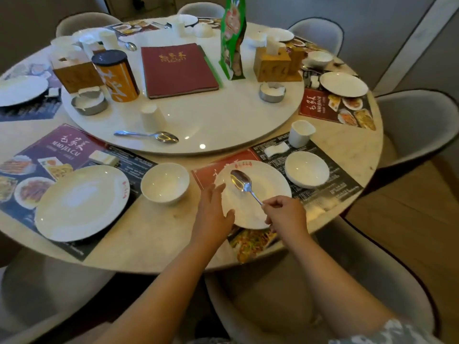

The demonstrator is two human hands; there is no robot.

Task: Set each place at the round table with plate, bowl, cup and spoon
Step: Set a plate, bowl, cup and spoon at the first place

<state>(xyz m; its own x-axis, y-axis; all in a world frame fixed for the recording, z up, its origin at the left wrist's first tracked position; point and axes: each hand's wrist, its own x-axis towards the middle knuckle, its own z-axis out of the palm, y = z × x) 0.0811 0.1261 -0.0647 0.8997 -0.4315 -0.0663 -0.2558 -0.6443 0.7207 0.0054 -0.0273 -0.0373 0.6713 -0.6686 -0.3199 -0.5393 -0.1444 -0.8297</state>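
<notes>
Right hand [283,212] pinched spoon [242,182] handle over plate [263,194]; left hand [213,209] spread flat, fingers touching plate rim.

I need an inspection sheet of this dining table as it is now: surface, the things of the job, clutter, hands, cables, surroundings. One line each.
Surface: round marble table with printed placemats and a white turntable.
Job's things: near plate, bowl and cup on one mat; second plate and bowl on the left; spare spoon and upturned cup on the turntable.
Clutter: red menu, orange canister, two ashtrays, wooden holders.
Hands: right hand pinches a spoon over the near plate; left hand rests on its rim.
Cables: nothing seen.
Surroundings: grey chairs around.
</notes>
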